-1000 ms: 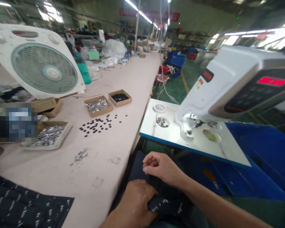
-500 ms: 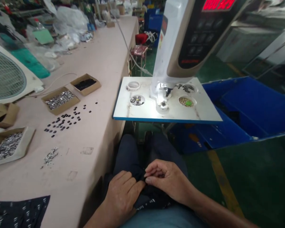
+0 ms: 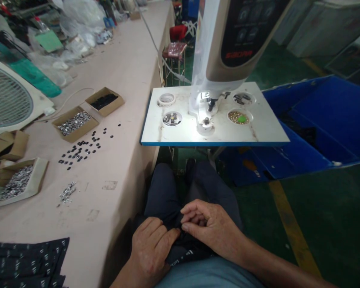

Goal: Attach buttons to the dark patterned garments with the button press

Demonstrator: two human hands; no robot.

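Note:
A dark cloth [image 3: 180, 256] with small white print lies bunched in my lap, against the blue top I wear. My left hand [image 3: 153, 248] is closed on it, back of the hand up, thumb towards the right. Close beside it, my right hand [image 3: 211, 226] has its fingers curled and its thumb and fingertips at the dark cloth's upper part. Whether a small piece sits between those fingertips is hidden. In front of my knees stands a snap-press machine [image 3: 216, 52] with a lit die over its white table [image 3: 180, 134].
Left, the long workbench [image 3: 123, 72] carries boxes of metal parts [image 3: 75, 124], scattered black discs [image 3: 81, 151], a small metal pile [image 3: 67, 193], a fan [image 3: 6, 96] and stacked printed cloth [image 3: 24, 262]. A blue bin [image 3: 327, 116] stands right of the machine.
The view has tilted down and shifted slightly, so the machine appears higher and its display has left the picture. Both hands stay at the cloth, a little farther apart.

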